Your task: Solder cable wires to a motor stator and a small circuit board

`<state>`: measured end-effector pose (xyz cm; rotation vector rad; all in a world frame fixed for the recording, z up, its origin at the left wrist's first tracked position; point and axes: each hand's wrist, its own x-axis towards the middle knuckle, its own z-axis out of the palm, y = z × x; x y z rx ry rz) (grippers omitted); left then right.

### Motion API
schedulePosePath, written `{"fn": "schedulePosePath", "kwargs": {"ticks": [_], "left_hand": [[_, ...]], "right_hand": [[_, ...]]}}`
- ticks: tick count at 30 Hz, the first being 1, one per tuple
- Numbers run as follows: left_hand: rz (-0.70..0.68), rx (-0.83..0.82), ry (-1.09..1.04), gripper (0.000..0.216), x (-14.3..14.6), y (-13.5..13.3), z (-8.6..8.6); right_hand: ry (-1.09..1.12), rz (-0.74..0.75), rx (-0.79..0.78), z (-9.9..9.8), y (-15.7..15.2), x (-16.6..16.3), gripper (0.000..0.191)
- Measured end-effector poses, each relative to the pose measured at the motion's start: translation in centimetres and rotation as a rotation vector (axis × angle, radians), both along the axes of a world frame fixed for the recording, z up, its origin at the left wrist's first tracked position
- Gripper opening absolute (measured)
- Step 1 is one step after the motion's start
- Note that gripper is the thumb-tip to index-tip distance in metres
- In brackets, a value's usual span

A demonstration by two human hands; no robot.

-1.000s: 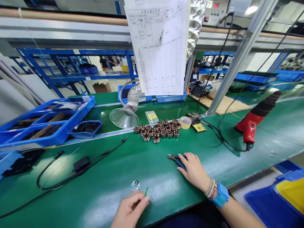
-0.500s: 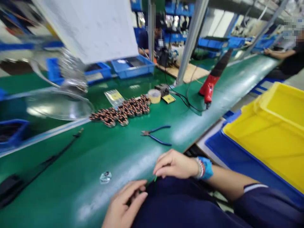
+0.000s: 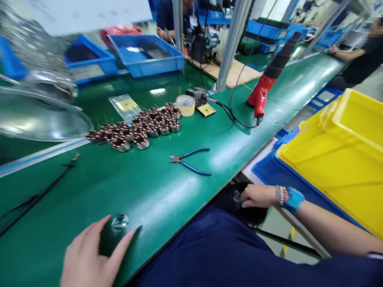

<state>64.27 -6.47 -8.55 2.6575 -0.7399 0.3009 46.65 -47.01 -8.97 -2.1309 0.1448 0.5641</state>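
My left hand is over the green bench, thumb and fingers spread apart on either side of a small round circuit board lying flat. No contact with the board shows. Below the bench edge, my right hand has its fingers curled down at a dark container, beside some small shiny pieces. What those fingers hold, if anything, is hidden. Farther up the bench lie blue-handled diagonal cutters, jaws apart. Behind them several copper-wound stator cores stand grouped together.
A tape roll and a red heat gun stand farther back. Yellow bins on blue ones are at the right. A magnifier lamp and a black cable are at the left. Two people sit beyond.
My left hand has moved left to the round board and opened wider. My right hand has gone from my lap to the right, over the dark container; the green bit at its fingers no longer shows.
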Motion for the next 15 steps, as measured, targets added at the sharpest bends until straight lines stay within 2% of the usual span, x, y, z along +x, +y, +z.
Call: {"fn": "schedulePosePath", "kwargs": {"ticks": [1, 2, 3, 4, 5, 7, 9, 12, 15], "left_hand": [[-0.011, 0.057, -0.045, 0.073, -0.5, -1.2, 0.8], [-0.015, 0.084, -0.079, 0.073, -0.8, -2.3, 1.4], [-0.029, 0.098, -0.098, 0.070, -1.1, -3.1, 1.8], [-0.043, 0.086, -0.098, 0.064, -1.1, -3.7, 1.9], [-0.057, 0.057, -0.091, 0.057, -1.1, -4.0, 1.9], [-0.090, -0.015, -0.063, 0.044, -1.1, -4.1, 1.8], [-0.131, -0.076, -0.023, 0.035, -1.3, -4.1, 1.6], [-0.186, -0.123, 0.054, 0.027, -2.1, -4.8, 1.4], [-0.196, -0.154, 0.095, 0.027, -2.9, -6.0, 2.0]], "right_hand": [[-0.012, 0.066, 0.049, 1.4, 0.3, 1.0, 0.015], [-0.026, 0.119, 0.112, 2.8, 0.5, 2.2, 0.018], [-0.048, 0.132, 0.189, 4.1, 0.6, 3.5, 0.023], [-0.082, 0.072, 0.289, 5.0, 0.7, 5.0, 0.027], [-0.131, -0.054, 0.402, 5.6, 0.6, 6.8, 0.028], [-0.257, -0.415, 0.606, 5.8, 0.0, 10.7, 0.027], [-0.372, -0.670, 0.708, 5.3, -1.2, 15.1, 0.020], [-0.494, -0.871, 0.769, 4.8, -3.6, 21.6, 0.004], [-0.577, -0.993, 0.825, 5.5, -5.4, 26.1, 0.006]]}}
